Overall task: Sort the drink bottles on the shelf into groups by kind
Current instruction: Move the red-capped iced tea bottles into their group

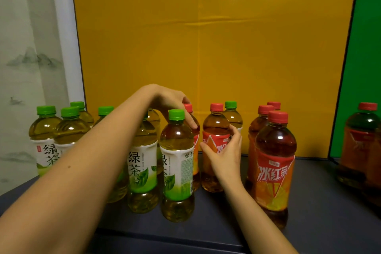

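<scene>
Several green-capped green tea bottles stand at the left of the dark shelf (321, 202), one at the front (177, 163). Red-capped iced tea bottles stand at the right, the nearest (274, 169) in front. My left hand (171, 101) reaches over the green bottles and its fingers grip the shoulder of a red-capped bottle (190, 117) behind the front green one. My right hand (224, 150) curls round the label of another red-capped bottle (215, 128). One green-capped bottle (232, 115) stands behind that bottle among the red ones.
A yellow panel (216, 37) backs the shelf, with a green panel (362, 47) at the right and a painted curtain at the left. One more red-capped bottle (362, 144) stands at the far right. Bare shelf lies between it and the red group.
</scene>
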Motion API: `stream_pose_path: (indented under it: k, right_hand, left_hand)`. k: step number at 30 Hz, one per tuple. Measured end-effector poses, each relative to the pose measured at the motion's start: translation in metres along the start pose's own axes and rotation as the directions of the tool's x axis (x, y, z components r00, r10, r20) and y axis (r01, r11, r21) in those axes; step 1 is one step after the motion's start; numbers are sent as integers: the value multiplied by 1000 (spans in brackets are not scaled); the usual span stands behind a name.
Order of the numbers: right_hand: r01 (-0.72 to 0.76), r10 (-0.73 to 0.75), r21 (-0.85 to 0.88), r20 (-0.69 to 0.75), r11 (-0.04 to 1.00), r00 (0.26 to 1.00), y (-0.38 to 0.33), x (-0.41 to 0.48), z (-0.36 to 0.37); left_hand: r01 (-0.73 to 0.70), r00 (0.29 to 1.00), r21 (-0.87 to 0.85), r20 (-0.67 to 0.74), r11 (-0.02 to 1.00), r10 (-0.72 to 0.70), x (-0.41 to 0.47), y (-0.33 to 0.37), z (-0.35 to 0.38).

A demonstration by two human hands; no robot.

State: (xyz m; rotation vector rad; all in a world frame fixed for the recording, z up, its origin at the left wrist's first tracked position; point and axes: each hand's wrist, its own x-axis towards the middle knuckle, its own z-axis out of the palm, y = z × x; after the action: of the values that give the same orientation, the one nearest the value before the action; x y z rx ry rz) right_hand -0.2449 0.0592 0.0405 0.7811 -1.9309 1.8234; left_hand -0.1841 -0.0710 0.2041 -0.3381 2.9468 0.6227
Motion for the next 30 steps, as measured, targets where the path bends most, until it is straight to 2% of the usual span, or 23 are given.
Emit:
stream_pose_path:
  k: [3, 7, 13, 17, 20, 23, 27, 30]
  right_hand:
    - [-2, 2, -54, 0, 999, 1000, 1, 0, 0]
    - [-10, 13, -97, 25, 995, 1000, 0, -1, 1]
    - [-22, 28, -85, 77, 996, 997, -17, 5, -5]
    - [65, -64, -20, 58, 998, 996, -51, 11, -9]
    - [158, -159, 23, 37, 987, 987, -83, 19, -11]
    - [258, -258, 45, -12, 965, 966, -114, 29, -16]
    - [334, -327, 93, -87, 938, 941, -148, 41, -34]
    - [368, -349, 115, -157, 923, 924, -166, 47, -57]
  left_hand:
    - [39, 991, 10, 127, 999, -40, 10, -5, -2]
    - [-3, 995, 1, 101, 1000, 2, 20, -14, -3]
    - [-79, 997, -1, -27, 997, 79, 8, -9, -4]
    - [-218, 952, -92, -240, 972, 191, -12, -12, -19]
    - [-376, 852, -208, -461, 903, 249, -28, -16, -32]
    - [-570, 698, -289, -664, 769, 268, -40, -9, -39]
    - [-788, 439, -189, -840, 586, 319, -52, 20, -39]
    - [-864, 321, -143, -895, 483, 309, -60, 47, -38]
